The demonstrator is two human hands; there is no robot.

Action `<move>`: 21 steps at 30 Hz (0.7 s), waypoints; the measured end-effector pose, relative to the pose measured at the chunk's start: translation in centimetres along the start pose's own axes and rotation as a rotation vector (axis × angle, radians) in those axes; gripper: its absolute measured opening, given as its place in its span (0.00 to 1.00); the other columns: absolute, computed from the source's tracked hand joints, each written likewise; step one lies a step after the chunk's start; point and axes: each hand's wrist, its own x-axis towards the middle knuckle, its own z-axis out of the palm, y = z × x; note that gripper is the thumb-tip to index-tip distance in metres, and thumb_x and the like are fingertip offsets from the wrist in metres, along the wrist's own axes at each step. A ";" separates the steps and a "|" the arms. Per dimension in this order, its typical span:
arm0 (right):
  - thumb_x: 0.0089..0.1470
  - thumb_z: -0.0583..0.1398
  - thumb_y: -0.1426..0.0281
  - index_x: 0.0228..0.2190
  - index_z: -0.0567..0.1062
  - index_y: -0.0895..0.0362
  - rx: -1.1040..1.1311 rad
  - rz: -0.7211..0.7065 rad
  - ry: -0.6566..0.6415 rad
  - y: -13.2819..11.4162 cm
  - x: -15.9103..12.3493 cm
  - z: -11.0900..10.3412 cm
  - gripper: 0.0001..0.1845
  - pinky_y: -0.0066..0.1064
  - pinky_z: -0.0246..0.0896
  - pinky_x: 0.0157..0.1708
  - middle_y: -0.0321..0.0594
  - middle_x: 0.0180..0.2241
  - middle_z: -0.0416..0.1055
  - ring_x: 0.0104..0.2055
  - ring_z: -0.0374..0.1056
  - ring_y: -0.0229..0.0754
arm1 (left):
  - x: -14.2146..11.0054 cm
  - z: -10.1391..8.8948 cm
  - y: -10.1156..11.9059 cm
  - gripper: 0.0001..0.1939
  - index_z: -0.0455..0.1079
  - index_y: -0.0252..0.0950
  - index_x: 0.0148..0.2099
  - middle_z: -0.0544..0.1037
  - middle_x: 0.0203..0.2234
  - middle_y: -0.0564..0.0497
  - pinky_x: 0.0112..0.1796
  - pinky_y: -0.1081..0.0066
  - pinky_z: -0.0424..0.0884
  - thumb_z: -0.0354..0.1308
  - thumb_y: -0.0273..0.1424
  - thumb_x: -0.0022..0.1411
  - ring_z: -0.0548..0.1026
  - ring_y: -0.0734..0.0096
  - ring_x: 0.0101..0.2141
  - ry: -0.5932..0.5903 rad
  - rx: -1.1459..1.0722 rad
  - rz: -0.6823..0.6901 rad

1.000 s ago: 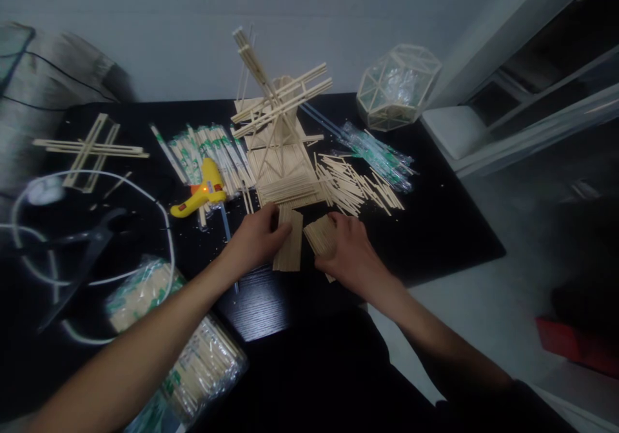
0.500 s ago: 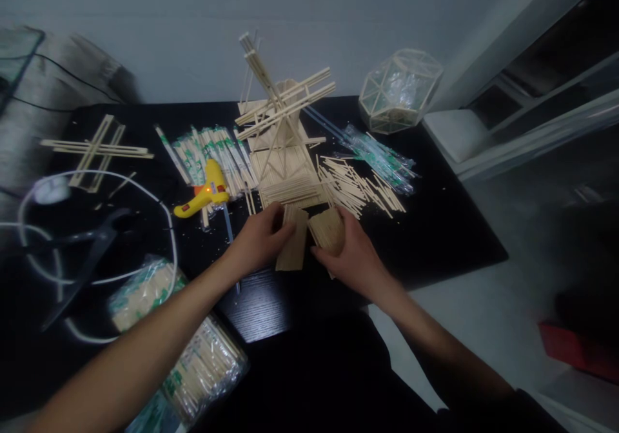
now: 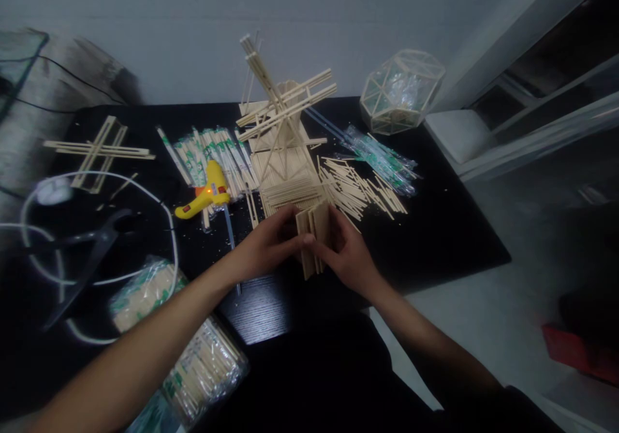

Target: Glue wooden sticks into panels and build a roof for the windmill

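Note:
Between my hands, several flat wooden stick panels stand pressed together on edge above the near part of the black table. My left hand is closed on their left side, its thumb across the near face. From the right, my right hand grips the same panels, its thumb close to the left one. Just beyond is a windmill-like model built of wooden sticks, with crossed blades. A yellow hot glue gun, its small light glowing orange, lies left of my left hand on wrapped chopsticks.
Loose cut sticks and plastic wrappers lie right of the model. At the back right stands a stick-framed polyhedron. Leftward are a stick cross, a white cable, dark pliers and bagged chopsticks.
The panels, held apart one set in each hand before, are now brought together and turned on edge. Both hands have moved closer to each other.

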 end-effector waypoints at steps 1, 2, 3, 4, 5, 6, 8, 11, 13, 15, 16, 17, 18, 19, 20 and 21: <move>0.55 0.72 0.49 0.67 0.64 0.52 0.054 0.024 -0.010 -0.3 0.0 -0.1 0.47 0.53 0.60 0.71 0.52 0.67 0.69 0.70 0.66 0.57 | 0.0 0.0 0.1 0.18 0.70 0.39 0.53 0.78 0.45 0.48 0.48 0.60 0.76 0.66 0.42 0.68 0.78 0.59 0.47 -0.018 -0.042 -0.002; 0.53 0.73 0.50 0.66 0.65 0.52 0.099 0.045 -0.018 -0.5 0.0 -0.1 0.46 0.53 0.61 0.71 0.52 0.66 0.69 0.69 0.66 0.56 | 0.0 0.1 0.2 0.18 0.70 0.39 0.52 0.78 0.44 0.49 0.47 0.61 0.76 0.67 0.42 0.67 0.78 0.61 0.46 -0.034 -0.081 -0.005; 0.52 0.74 0.51 0.65 0.66 0.52 0.132 0.058 -0.029 -0.7 0.0 -0.2 0.46 0.52 0.61 0.71 0.51 0.66 0.69 0.69 0.67 0.56 | 0.0 0.1 0.4 0.17 0.70 0.39 0.51 0.78 0.43 0.50 0.46 0.63 0.76 0.67 0.42 0.67 0.77 0.62 0.44 -0.049 -0.111 -0.009; 0.51 0.75 0.53 0.65 0.66 0.51 0.152 0.063 -0.041 -0.9 0.0 -0.2 0.46 0.52 0.61 0.71 0.51 0.66 0.69 0.69 0.67 0.56 | 0.0 0.1 0.5 0.17 0.70 0.39 0.50 0.77 0.41 0.50 0.45 0.64 0.76 0.66 0.43 0.67 0.77 0.63 0.43 -0.061 -0.133 -0.015; 0.51 0.75 0.53 0.65 0.66 0.51 0.167 0.063 -0.045 -1.0 -0.1 -0.2 0.46 0.52 0.60 0.71 0.51 0.67 0.69 0.69 0.66 0.56 | 0.0 0.1 0.7 0.17 0.70 0.38 0.49 0.77 0.40 0.50 0.44 0.65 0.76 0.66 0.43 0.68 0.76 0.64 0.42 -0.069 -0.147 -0.017; 0.51 0.75 0.54 0.65 0.65 0.50 0.182 0.063 -0.050 -1.0 -0.1 -0.2 0.46 0.52 0.59 0.72 0.50 0.67 0.68 0.70 0.66 0.55 | 0.0 0.1 0.8 0.17 0.70 0.38 0.48 0.77 0.40 0.50 0.44 0.65 0.75 0.66 0.44 0.68 0.76 0.64 0.42 -0.077 -0.158 -0.018; 0.51 0.76 0.55 0.67 0.65 0.48 0.209 0.061 -0.063 -1.1 -0.2 -0.2 0.48 0.52 0.57 0.73 0.48 0.68 0.67 0.71 0.64 0.55 | 0.0 0.1 0.9 0.18 0.69 0.37 0.47 0.77 0.41 0.50 0.45 0.66 0.75 0.67 0.44 0.67 0.76 0.64 0.43 -0.094 -0.186 -0.021; 0.47 0.78 0.58 0.68 0.66 0.46 0.221 0.064 -0.107 -1.1 -0.3 -0.3 0.51 0.54 0.54 0.74 0.45 0.70 0.66 0.73 0.61 0.56 | 0.1 0.1 0.8 0.20 0.68 0.37 0.45 0.77 0.39 0.51 0.43 0.67 0.74 0.72 0.43 0.63 0.77 0.65 0.41 -0.118 -0.261 -0.046; 0.44 0.79 0.60 0.68 0.66 0.45 0.224 0.065 -0.135 -1.0 -0.3 -0.3 0.53 0.56 0.54 0.73 0.45 0.70 0.65 0.73 0.60 0.58 | 0.1 0.2 0.6 0.22 0.67 0.38 0.43 0.77 0.37 0.53 0.41 0.68 0.75 0.74 0.41 0.60 0.77 0.67 0.39 -0.113 -0.313 -0.064; 0.43 0.80 0.61 0.67 0.67 0.45 0.227 0.063 -0.142 -0.9 -0.3 -0.4 0.54 0.57 0.55 0.73 0.46 0.71 0.64 0.73 0.60 0.58 | 0.1 0.2 0.6 0.24 0.66 0.38 0.43 0.77 0.36 0.54 0.38 0.70 0.76 0.77 0.38 0.56 0.78 0.70 0.36 -0.085 -0.348 -0.077; 0.43 0.80 0.62 0.67 0.67 0.45 0.225 0.062 -0.143 -0.8 -0.3 -0.5 0.53 0.57 0.56 0.72 0.46 0.71 0.63 0.73 0.60 0.58 | 0.0 0.2 0.6 0.25 0.65 0.39 0.43 0.77 0.36 0.55 0.37 0.70 0.76 0.79 0.35 0.54 0.78 0.70 0.35 -0.065 -0.355 -0.080; 0.43 0.79 0.62 0.67 0.67 0.45 0.223 0.061 -0.146 -0.8 -0.3 -0.5 0.53 0.57 0.56 0.72 0.46 0.71 0.63 0.73 0.61 0.58 | 0.0 0.3 0.7 0.27 0.64 0.39 0.44 0.78 0.37 0.55 0.37 0.70 0.77 0.80 0.34 0.52 0.79 0.70 0.36 -0.045 -0.354 -0.078; 0.44 0.79 0.62 0.67 0.67 0.45 0.221 0.057 -0.150 -0.7 -0.2 -0.6 0.53 0.57 0.57 0.72 0.47 0.71 0.64 0.72 0.61 0.58 | 0.0 0.3 0.8 0.29 0.64 0.40 0.45 0.79 0.39 0.54 0.38 0.70 0.78 0.80 0.32 0.51 0.80 0.69 0.37 -0.026 -0.345 -0.073; 0.44 0.79 0.62 0.67 0.68 0.44 0.217 0.053 -0.154 -0.7 -0.2 -0.6 0.52 0.57 0.57 0.72 0.47 0.70 0.64 0.72 0.62 0.58 | -0.1 0.4 0.9 0.31 0.64 0.41 0.47 0.79 0.42 0.53 0.39 0.69 0.79 0.81 0.31 0.49 0.81 0.66 0.40 -0.008 -0.329 -0.064; 0.44 0.79 0.62 0.67 0.68 0.44 0.211 0.047 -0.160 -0.7 -0.2 -0.7 0.52 0.56 0.57 0.72 0.46 0.70 0.65 0.72 0.62 0.58 | -0.1 0.4 1.1 0.33 0.65 0.41 0.49 0.80 0.44 0.51 0.41 0.68 0.80 0.81 0.31 0.49 0.82 0.64 0.43 0.007 -0.308 -0.051; 0.44 0.79 0.62 0.67 0.68 0.44 0.201 0.039 -0.166 -0.7 -0.1 -0.8 0.52 0.56 0.57 0.71 0.46 0.70 0.66 0.71 0.63 0.58 | -0.1 0.5 1.1 0.35 0.65 0.41 0.52 0.80 0.47 0.50 0.43 0.66 0.80 0.82 0.30 0.48 0.82 0.61 0.46 0.019 -0.284 -0.033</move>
